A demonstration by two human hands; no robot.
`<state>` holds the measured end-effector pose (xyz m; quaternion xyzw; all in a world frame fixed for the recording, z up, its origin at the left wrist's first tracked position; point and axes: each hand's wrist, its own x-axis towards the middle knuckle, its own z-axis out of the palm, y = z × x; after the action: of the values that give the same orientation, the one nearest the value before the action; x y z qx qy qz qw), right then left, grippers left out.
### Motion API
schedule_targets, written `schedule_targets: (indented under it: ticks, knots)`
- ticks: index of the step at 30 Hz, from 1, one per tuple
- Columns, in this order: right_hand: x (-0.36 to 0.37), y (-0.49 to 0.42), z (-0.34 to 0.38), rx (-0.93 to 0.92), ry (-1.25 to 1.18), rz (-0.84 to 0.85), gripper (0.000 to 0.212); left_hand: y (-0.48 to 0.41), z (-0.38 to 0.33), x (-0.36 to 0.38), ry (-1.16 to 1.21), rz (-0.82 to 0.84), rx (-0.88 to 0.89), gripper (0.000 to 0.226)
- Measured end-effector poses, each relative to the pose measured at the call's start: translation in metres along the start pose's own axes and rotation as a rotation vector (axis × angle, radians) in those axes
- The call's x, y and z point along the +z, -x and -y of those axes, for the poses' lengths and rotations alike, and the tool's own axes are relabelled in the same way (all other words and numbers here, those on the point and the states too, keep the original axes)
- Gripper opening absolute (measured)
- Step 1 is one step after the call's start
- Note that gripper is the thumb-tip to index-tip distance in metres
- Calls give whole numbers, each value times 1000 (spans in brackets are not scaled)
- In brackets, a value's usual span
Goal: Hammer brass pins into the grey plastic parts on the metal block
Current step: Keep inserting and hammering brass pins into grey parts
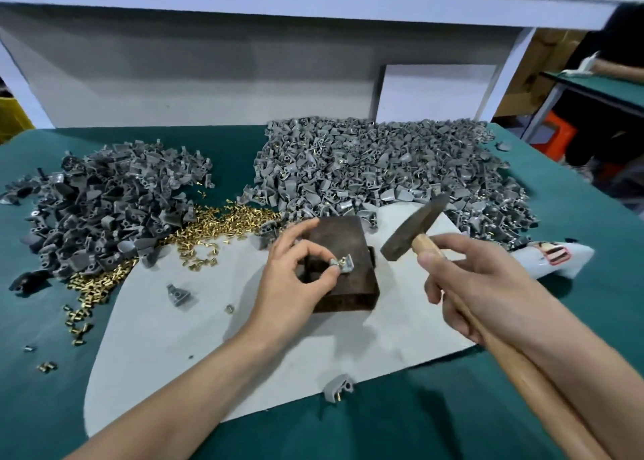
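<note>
one grey plastic part (339, 265) sits on the metal block (343, 238), brass pin (343, 259) in it, pinched in the left hand (296, 280) grip. the right hand (477, 285) grip wraps the raised hammer (411, 229). striking step: next needs a square blow on the pin, clear of fingers (329, 275).
</note>
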<state>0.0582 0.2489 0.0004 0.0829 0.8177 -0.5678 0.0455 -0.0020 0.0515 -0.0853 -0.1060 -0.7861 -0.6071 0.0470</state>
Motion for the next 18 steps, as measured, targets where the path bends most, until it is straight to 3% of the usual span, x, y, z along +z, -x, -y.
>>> schedule_targets:
  ticks: [6,10,15,18]
  knots:
    - [8,10,30,-223,294,-67,31,0,2,3,47,-30,16,19]
    - [17,5,34,-272,346,-95,31,0,2,3,51,-44,42,20]
    - [37,-4,24,-177,394,-15,28,-1,4,3,103,-49,47,22]
    - [36,1,34,-287,340,-62,30,-1,8,5,153,-43,28,20]
